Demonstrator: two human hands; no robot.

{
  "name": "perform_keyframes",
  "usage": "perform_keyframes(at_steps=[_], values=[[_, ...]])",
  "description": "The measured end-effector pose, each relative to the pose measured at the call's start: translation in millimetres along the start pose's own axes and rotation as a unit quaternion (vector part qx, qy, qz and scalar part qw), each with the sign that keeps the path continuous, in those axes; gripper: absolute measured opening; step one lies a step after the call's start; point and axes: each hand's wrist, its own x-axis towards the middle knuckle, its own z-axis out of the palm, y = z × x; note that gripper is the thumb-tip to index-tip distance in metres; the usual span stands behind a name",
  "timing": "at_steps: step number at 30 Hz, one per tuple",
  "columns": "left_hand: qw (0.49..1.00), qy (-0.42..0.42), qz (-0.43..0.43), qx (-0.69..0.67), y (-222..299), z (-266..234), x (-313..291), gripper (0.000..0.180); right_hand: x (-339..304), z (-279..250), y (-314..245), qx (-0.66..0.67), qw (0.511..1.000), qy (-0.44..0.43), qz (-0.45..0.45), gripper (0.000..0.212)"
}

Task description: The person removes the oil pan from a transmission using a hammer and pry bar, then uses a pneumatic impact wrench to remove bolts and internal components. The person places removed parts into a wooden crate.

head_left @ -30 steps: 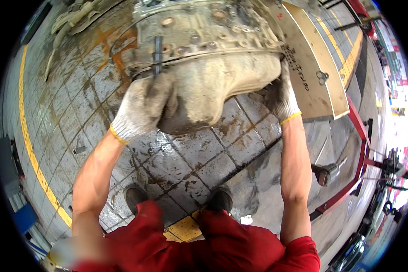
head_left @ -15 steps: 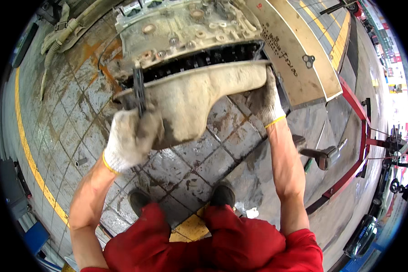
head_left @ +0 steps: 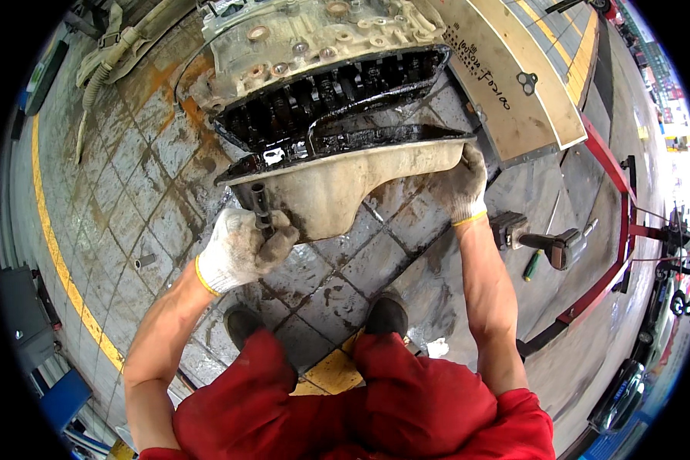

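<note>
A greasy beige oil pan (head_left: 333, 180) hangs tilted away from the engine block (head_left: 322, 47), its black oily inside showing along the top. My right hand (head_left: 461, 184), in a white knitted glove, grips the pan's right end; some fingers are hidden behind it. My gloved left hand (head_left: 249, 247) is closed around a dark tubular tool (head_left: 261, 201) with a hollow upper end. That hand lies against the pan's lower left side; whether it also bears the pan's weight cannot be told. Black, oil-coated parts (head_left: 314, 98) show in the block's open underside.
A large tan panel (head_left: 506, 84) with handwriting stands right of the block. A cordless power tool (head_left: 556, 247), a green-handled tool (head_left: 533, 264) and a red metal frame (head_left: 609, 230) lie to the right. A small metal tube (head_left: 144, 261) rests on the tiles at left.
The pan has come away from the block and moved toward me, opening a wide gap. The dark tool in my left hand has dropped from the seam to the pan's side.
</note>
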Motion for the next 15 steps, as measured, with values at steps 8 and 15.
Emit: perform_keyframes(at_steps=[8,15], values=[[0.999,0.002,0.015,0.052,19,-13,13,0.005,22,34,-1,-0.041,0.967,0.249,0.028,0.087],[0.989,-0.018,0.083,0.118,31,-24,8,0.005,14,47,-9,-0.021,0.962,0.271,0.036,0.074]])
